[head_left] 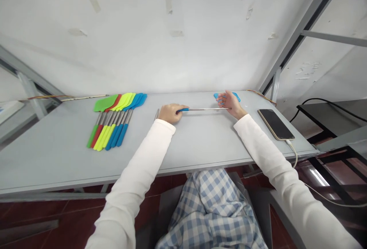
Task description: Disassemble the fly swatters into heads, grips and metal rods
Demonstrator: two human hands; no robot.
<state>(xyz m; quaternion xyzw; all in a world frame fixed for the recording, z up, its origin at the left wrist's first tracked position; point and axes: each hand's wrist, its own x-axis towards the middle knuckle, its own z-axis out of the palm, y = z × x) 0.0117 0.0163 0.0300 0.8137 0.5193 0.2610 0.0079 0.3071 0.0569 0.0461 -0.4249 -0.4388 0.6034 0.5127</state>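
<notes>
My left hand (170, 113) is closed around the blue handle of a telescopic fly swatter (205, 109), over the middle of the table. Its thin metal rod is drawn out and runs level to the right. At the far end, my right hand (231, 104) is open, fingers apart and slightly curled, with the rod's end against the palm. Behind those fingers shows a blue plastic piece (236, 96), mostly hidden; whether it joins the rod I cannot tell. Just left of my left hand lies a slim grey metal piece (156, 114), partly covered.
Several collapsed fly swatters (113, 121), green, red, yellow and blue, lie in a row on the grey table (57, 157) at left. A phone (275, 124) with a white cable (294, 151) lies at right. The white wall (183, 61) closes off the back.
</notes>
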